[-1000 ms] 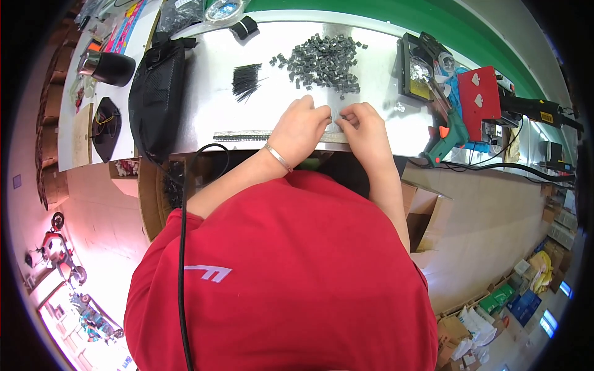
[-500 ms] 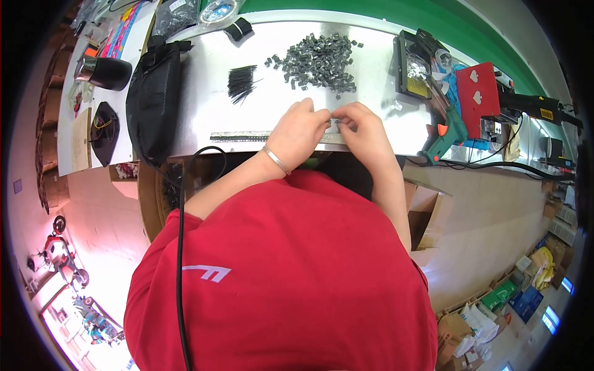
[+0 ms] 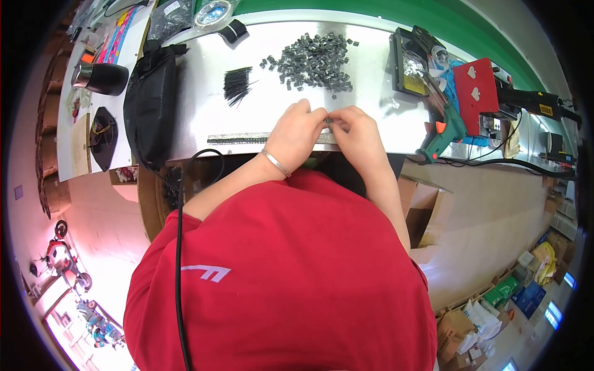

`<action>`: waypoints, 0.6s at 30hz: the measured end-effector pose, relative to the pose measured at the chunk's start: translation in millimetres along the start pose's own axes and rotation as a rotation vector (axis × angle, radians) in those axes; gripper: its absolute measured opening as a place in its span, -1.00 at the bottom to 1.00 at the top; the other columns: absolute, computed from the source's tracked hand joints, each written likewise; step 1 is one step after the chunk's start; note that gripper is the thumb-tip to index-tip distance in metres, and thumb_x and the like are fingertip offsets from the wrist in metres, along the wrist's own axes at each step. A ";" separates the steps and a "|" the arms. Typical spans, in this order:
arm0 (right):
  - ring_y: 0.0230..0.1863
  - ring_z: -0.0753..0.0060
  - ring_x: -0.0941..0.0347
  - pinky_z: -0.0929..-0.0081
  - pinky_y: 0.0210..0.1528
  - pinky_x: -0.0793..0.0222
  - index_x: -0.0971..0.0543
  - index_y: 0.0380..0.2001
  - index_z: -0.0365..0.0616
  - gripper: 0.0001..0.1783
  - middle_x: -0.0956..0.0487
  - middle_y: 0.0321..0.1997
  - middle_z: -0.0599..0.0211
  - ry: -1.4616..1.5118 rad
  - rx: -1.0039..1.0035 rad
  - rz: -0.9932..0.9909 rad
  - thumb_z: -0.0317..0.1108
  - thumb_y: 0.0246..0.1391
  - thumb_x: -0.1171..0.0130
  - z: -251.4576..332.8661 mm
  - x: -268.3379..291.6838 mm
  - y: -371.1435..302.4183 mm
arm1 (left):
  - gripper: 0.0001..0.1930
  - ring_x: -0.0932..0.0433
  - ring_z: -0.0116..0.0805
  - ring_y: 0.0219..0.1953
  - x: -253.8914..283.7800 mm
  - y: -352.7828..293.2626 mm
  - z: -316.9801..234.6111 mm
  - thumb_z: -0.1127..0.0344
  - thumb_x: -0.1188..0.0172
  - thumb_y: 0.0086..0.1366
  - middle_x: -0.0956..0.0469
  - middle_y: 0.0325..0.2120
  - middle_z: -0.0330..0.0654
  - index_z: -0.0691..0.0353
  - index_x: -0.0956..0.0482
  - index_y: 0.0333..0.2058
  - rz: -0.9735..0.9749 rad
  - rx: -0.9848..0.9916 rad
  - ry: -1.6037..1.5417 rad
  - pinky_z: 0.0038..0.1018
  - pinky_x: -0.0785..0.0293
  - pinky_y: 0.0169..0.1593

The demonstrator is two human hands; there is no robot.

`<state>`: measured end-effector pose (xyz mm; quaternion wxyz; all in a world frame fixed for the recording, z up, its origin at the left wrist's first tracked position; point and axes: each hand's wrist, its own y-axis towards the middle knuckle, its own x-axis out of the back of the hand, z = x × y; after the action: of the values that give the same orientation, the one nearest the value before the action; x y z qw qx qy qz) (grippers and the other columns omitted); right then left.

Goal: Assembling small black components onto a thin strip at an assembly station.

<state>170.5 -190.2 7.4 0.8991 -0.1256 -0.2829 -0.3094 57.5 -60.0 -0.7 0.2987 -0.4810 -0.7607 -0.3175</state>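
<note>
My left hand (image 3: 293, 132), with a silver bangle at the wrist, is closed in a pinch over the near edge of the table. Facing it, my right hand (image 3: 359, 135) is also closed, its thumb and forefinger meeting the left fingertips. Between them shows a small dark piece (image 3: 328, 121), too small to make out fully. Below the hands lies a long metal strip (image 3: 216, 135) with a row of small black pieces along it; my left hand hides part of it. Beyond the hands is a heap of small black blocks (image 3: 315, 62). Left of that lies a bundle of thin black wires (image 3: 237, 86).
A black bag (image 3: 150, 108) stands at the table's left, with a dark cup (image 3: 102, 78) beyond it. On the right are a green glue gun (image 3: 447, 136), a red panel (image 3: 476, 96) and a black tray (image 3: 410, 68). A black cable (image 3: 180, 266) hangs over my shirt.
My right fingers have closed in toward the left fingertips, and the dark piece now shows between them. The whole view has shifted slightly.
</note>
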 end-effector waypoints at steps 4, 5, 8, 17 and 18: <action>-0.19 0.18 -0.66 0.39 -0.08 -0.58 -0.67 -0.21 -0.33 -0.80 -0.64 -0.23 0.07 -0.032 -0.002 0.006 -0.58 0.06 -0.22 8.3 0.2 -0.4 | -0.89 -0.51 0.00 -0.31 6.6 -0.4 5.5 0.42 -0.27 0.21 -0.45 -0.40 -0.04 0.23 -0.57 -0.28 0.045 0.039 -0.044 -0.22 -0.49 -0.21; -0.21 0.17 -0.65 0.38 -0.10 -0.57 -0.68 -0.23 -0.32 -0.82 -0.64 -0.24 0.09 -0.032 0.014 -0.008 -0.57 0.06 -0.24 6.5 -1.4 -0.7 | -0.89 -0.51 0.00 -0.31 8.4 -0.2 6.6 0.42 -0.27 0.21 -0.45 -0.40 -0.04 0.23 -0.57 -0.28 0.045 0.039 -0.045 -0.22 -0.49 -0.21; -0.25 0.14 -0.63 0.35 -0.15 -0.55 -0.69 -0.27 -0.30 -0.85 -0.63 -0.27 0.11 -0.066 0.069 -0.028 -0.55 0.05 -0.27 5.7 -2.0 -0.2 | -0.88 -0.54 0.01 -0.31 13.3 0.3 9.9 0.44 -0.28 0.20 -0.49 -0.37 -0.04 0.25 -0.56 -0.29 0.080 0.041 -0.069 -0.23 -0.51 -0.21; -0.29 0.04 -0.57 0.28 -0.19 -0.49 -0.70 -0.29 -0.25 -0.87 -0.59 -0.32 0.12 -0.112 0.130 -0.011 -0.49 0.05 -0.29 4.1 -2.8 3.2 | -0.91 -0.57 -0.02 -0.37 15.6 4.6 17.9 0.44 -0.33 0.14 -0.53 -0.41 -0.06 0.29 -0.61 -0.38 0.093 0.040 -0.099 -0.26 -0.52 -0.25; -0.28 0.04 -0.57 0.28 -0.18 -0.49 -0.70 -0.29 -0.25 -0.87 -0.59 -0.31 0.12 -0.114 0.143 -0.003 -0.49 0.05 -0.28 3.8 -2.4 3.5 | -0.92 -0.55 0.02 -0.31 17.6 5.8 17.0 0.43 -0.33 0.13 -0.52 -0.41 -0.05 0.28 -0.61 -0.41 0.120 0.086 -0.130 -0.21 -0.51 -0.20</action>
<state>169.5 -184.8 8.8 0.8877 -0.0783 -0.3553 -0.2823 54.0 -35.5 3.3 0.2879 -0.5320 -0.7611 -0.2340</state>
